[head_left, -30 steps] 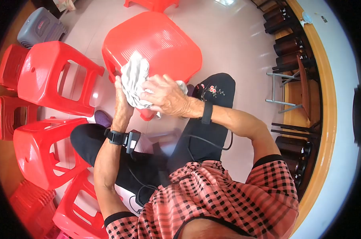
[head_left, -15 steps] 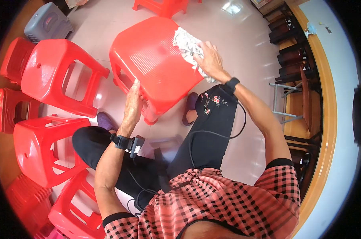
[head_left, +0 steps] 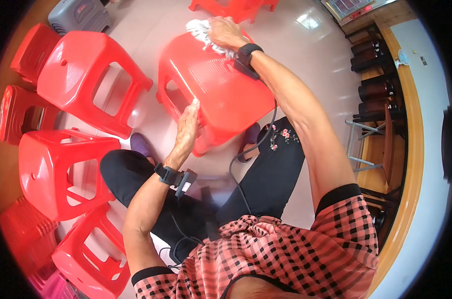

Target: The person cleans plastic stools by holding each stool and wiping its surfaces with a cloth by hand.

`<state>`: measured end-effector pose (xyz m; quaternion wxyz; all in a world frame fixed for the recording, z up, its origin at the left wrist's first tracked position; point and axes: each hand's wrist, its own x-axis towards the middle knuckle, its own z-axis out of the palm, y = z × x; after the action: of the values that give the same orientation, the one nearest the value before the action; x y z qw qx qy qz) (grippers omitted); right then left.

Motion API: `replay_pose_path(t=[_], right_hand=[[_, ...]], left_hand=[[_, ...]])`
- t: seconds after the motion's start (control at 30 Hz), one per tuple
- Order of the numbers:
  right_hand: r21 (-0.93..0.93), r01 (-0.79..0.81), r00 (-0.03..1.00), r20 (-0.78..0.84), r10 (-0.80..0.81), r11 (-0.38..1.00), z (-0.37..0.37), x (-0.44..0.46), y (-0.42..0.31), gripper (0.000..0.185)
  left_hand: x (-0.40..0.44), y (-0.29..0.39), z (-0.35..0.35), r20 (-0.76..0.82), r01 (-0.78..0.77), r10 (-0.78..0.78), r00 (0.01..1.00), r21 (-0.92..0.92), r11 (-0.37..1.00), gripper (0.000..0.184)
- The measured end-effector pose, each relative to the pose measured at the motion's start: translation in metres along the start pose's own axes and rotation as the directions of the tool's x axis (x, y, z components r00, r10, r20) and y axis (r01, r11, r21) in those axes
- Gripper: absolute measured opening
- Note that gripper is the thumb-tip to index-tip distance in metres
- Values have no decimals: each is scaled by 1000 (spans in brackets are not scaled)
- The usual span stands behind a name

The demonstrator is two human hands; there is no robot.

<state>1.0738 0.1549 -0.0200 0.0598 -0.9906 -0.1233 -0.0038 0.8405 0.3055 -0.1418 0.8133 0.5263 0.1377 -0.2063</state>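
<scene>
White cloth (head_left: 198, 30) shifts 2→12 o'clock on stool (head_left: 231, 94) | far edge reached | right grip (head_left: 226, 34) clamped on cloth | left grip (head_left: 187, 130) on stool

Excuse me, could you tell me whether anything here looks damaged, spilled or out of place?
Nothing stands out: the red plastic stool with the ribbed seat stands upright without visible cracks, the crumpled white cloth is under the right hand at the seat's far edge, and the pale tiled floor shows no spill.
</scene>
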Motion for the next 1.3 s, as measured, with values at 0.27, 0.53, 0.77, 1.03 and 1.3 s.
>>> replay_pose_path(t=[0.27,0.53,0.77,1.03,1.3], right_hand=[[85,563,816,-216,-537,822,17,-68,-61,29],[277,696,717,-220,-661,663,-4,-183,-50,28],[254,776,623,-168,-764,577,-16,-249,-20,29],[147,375,890,-332,-312,915,-15,-241,70,29],[182,-81,926,-349,141,980,-2,-201,102,34]], left_hand=[[-9,15,6,6,96,-96,995,-153,984,51],[5,-6,-9,48,-24,41,998,-315,949,40],[-4,3,-25,186,-178,135,973,238,955,46],[-12,17,3,209,-49,94,973,-212,976,59],[1,-10,-8,62,-79,82,995,-45,996,77]])
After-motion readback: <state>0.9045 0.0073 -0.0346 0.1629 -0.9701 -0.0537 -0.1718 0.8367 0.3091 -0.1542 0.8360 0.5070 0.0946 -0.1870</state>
